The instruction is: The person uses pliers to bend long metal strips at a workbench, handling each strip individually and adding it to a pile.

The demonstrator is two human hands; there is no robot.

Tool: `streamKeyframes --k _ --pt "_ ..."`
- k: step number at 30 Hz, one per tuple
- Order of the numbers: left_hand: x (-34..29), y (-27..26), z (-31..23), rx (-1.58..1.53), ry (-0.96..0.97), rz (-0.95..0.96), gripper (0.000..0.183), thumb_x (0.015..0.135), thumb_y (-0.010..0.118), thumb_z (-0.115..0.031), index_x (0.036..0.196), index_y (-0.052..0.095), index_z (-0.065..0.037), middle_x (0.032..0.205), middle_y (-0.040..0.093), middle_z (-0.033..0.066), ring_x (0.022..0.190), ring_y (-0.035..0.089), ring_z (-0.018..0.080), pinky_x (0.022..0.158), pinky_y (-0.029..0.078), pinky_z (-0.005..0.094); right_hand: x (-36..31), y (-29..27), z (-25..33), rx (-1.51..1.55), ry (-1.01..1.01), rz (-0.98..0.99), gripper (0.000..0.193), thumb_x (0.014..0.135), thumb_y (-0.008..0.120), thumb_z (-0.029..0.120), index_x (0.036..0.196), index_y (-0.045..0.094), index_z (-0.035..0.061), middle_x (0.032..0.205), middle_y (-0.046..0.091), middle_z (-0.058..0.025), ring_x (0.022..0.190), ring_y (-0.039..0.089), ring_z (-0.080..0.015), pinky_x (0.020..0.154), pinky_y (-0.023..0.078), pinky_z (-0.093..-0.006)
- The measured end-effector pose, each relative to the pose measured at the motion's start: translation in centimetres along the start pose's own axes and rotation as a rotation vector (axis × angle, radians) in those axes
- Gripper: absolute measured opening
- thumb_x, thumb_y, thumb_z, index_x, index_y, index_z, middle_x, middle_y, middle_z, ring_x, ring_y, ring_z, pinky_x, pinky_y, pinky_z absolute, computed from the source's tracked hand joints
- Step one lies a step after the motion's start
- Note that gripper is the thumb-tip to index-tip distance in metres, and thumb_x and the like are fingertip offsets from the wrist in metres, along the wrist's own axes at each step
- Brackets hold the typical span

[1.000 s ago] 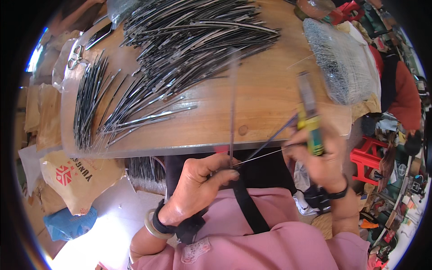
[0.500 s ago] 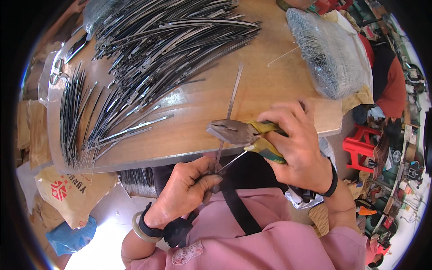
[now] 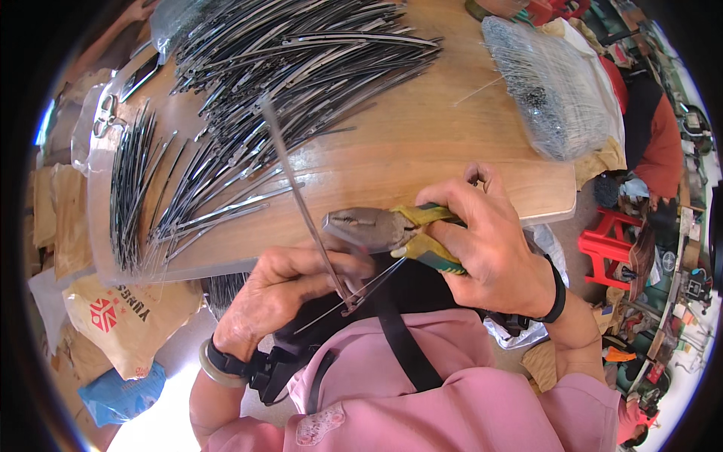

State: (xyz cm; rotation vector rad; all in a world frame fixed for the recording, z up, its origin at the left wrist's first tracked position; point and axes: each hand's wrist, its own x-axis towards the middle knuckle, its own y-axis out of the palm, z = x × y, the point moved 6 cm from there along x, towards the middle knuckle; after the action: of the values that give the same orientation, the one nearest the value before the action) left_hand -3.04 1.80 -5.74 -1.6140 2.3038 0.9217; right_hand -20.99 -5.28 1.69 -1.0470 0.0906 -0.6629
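Note:
My left hand (image 3: pixel 282 290), just off the table's near edge, grips a long thin metal strip (image 3: pixel 300 200) that tilts up to the left and is blurred by motion. Crossing the strip's lower end is a thin wire (image 3: pixel 316 319), seemingly threaded through it. My right hand (image 3: pixel 489 256) is closed round combination pliers (image 3: pixel 376 227) with yellow and dark green handles. The pliers' jaws point left, just right of the strip. From below the pliers, the wire's other side runs up toward my right hand; where it ends is hidden.
A large heap of dark metal strips (image 3: pixel 301 68) covers the table's far left, with a smaller bunch (image 3: pixel 129 196) beside it. Scissors (image 3: pixel 108 117) and a phone (image 3: pixel 141 75) lie at the left edge. A plastic-wrapped wire bundle (image 3: pixel 546 90) lies far right; a red stool (image 3: pixel 606 245) stands beyond.
The strip's upper end has swung left, and wire now sticks out past its lower end. My left hand has shifted left with its fingers repositioned; the pliers have moved slightly left.

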Motion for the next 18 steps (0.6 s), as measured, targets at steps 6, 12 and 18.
streamKeyframes --k 6,12,18 --pt "1.1 3.1 -1.6 0.14 -0.086 0.025 0.02 0.092 0.062 -0.009 0.109 0.065 0.001 0.08 0.066 0.0065 0.071 0.06 0.0123 0.064 0.048 0.0269 0.2 1.5 1.0 0.036 -0.066 -0.027 0.026 0.051 0.063 0.006 0.077 0.062 0.0005 0.104 0.059 -0.0125 0.086 0.057 -0.0268 0.086 0.035 -0.0519" --pt "0.3 3.7 1.6 -0.424 -0.101 -0.218 0.021 0.094 0.06 -0.02 0.094 0.061 0.001 0.059 0.051 0.003 0.04 0.038 0.0088 0.039 0.026 0.0234 -0.8 -0.6 0.1 0.006 0.07 -0.099 0.018 0.076 0.072 0.017 0.076 0.062 0.0021 0.105 0.06 -0.0103 0.088 0.06 -0.0245 0.086 0.039 -0.0488" --pt "-1.0 3.7 1.0 -0.404 0.167 -0.351 0.012 0.096 0.058 -0.008 0.097 0.061 0.003 0.063 0.052 0.0012 0.046 0.037 0.004 0.041 0.027 0.02 -4.9 1.2 -2.1 0.498 0.425 0.004 0.027 0.077 0.08 0.019 0.092 0.07 -0.0015 0.106 0.06 -0.0142 0.09 0.064 -0.0242 0.077 0.051 -0.0327"
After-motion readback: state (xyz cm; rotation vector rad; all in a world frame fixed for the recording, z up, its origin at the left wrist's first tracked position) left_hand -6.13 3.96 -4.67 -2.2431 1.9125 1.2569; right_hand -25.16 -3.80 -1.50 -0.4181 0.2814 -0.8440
